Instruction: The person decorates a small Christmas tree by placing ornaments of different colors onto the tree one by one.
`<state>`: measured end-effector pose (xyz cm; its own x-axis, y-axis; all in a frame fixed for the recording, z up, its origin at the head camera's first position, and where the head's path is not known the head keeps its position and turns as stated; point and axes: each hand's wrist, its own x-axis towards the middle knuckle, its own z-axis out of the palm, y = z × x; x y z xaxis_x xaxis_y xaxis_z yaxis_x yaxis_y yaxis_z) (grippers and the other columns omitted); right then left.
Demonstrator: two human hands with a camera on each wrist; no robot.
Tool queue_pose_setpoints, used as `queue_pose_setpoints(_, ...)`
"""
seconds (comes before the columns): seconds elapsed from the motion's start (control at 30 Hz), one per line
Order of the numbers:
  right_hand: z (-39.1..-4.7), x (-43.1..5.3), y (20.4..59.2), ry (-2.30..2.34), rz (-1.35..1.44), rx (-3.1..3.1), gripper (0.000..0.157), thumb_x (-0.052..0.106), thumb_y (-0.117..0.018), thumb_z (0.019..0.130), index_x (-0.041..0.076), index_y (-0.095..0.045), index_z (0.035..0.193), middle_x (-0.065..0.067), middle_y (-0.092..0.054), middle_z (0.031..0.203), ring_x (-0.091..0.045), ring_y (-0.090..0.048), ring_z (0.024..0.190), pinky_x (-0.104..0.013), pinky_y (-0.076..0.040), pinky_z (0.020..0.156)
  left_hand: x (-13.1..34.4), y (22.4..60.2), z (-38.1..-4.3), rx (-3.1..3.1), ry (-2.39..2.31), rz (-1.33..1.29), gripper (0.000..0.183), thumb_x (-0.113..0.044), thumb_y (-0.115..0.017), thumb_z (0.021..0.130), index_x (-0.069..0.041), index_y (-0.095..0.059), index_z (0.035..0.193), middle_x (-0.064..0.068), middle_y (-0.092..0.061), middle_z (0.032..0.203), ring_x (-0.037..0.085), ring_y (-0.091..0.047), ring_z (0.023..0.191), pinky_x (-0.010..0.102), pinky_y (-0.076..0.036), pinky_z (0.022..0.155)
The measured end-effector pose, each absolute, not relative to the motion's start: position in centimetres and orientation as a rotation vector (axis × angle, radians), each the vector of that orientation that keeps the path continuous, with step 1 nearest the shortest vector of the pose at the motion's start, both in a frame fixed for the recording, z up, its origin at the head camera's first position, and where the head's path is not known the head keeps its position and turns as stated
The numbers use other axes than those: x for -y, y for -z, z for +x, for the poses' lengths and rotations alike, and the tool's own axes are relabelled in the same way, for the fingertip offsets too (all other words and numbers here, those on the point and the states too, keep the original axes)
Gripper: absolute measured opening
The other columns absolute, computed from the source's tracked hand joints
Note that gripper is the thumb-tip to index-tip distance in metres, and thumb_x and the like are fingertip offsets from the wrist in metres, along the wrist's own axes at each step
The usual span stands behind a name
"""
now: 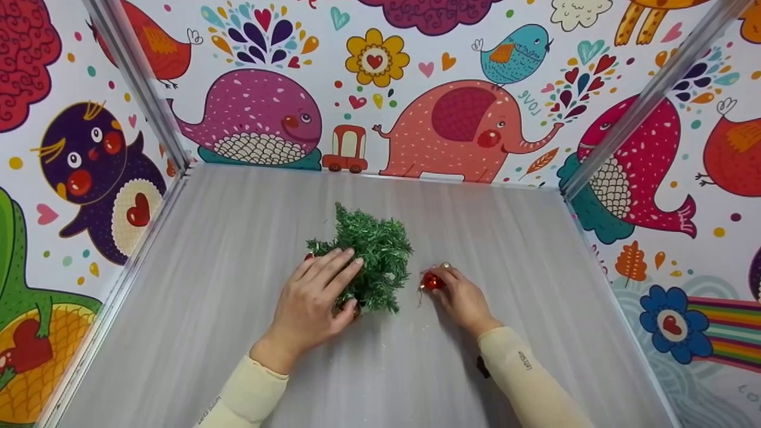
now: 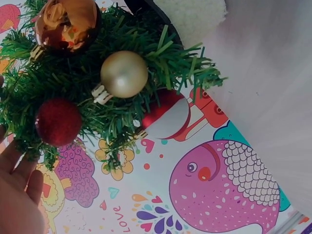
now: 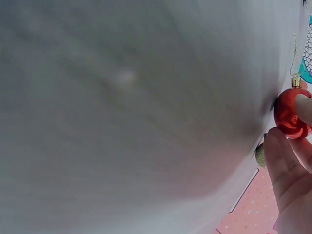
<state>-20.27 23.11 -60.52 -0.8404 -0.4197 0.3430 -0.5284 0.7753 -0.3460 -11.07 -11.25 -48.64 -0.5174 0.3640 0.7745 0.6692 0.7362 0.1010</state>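
A small green artificial Christmas tree (image 1: 380,249) is near the middle of the table. My left hand (image 1: 312,297) rests against its left side with fairly straight fingers. In the left wrist view, the branches carry a shiny copper bauble (image 2: 68,23), a matte gold bauble (image 2: 124,74), a dark red glittery bauble (image 2: 58,122) and a red-and-white one (image 2: 170,116). To the right of the tree, my right hand (image 1: 467,300) pinches a shiny red bauble (image 1: 431,280) with a gold cap and hanging string. Beside those fingers a gold glittery ball (image 3: 261,155) is partly hidden.
The grey table (image 1: 238,238) is enclosed by walls printed with cartoon animals (image 1: 255,119). Metal posts (image 1: 140,83) stand at the back corners. Tiny gold specks (image 1: 422,327) lie on the table between the hands. White fleecy material (image 2: 200,22) shows beside the tree.
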Motion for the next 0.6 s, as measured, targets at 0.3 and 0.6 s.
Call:
queue_pose_setpoints(0.3, -20.16, -22.8, 60.29, -0.615, 0.73, 2.704, 0.044, 0.014, -0.076, 0.088, 0.009, -0.063, 0.131, -0.011, -0.062, 0.123, -0.032, -0.066, 0.104, -0.048, -0.055, 0.085, 11.57, 48.49, -10.99, 2.167, 0.513, -0.783, 0.066, -0.02, -0.076, 0.074, -0.009, -0.06, 0.137, 0.011, -0.059, 0.138, 0.03, -0.054, 0.127, 0.05, -0.044, 0.099)
queue_pose_setpoints(0.6, -20.24, -22.65, 60.36, -0.638, 0.689, 2.742, 0.047, 0.016, -0.075, 0.089, 0.009, -0.061, 0.133, -0.013, -0.061, 0.125, -0.034, -0.065, 0.105, -0.05, -0.054, 0.086, 12.08, 48.32, -10.75, 2.228, 0.522, -0.771, 0.065, -0.019, -0.072, 0.077, -0.01, -0.059, 0.139, 0.01, -0.056, 0.141, 0.029, -0.051, 0.131, 0.048, -0.036, 0.108)
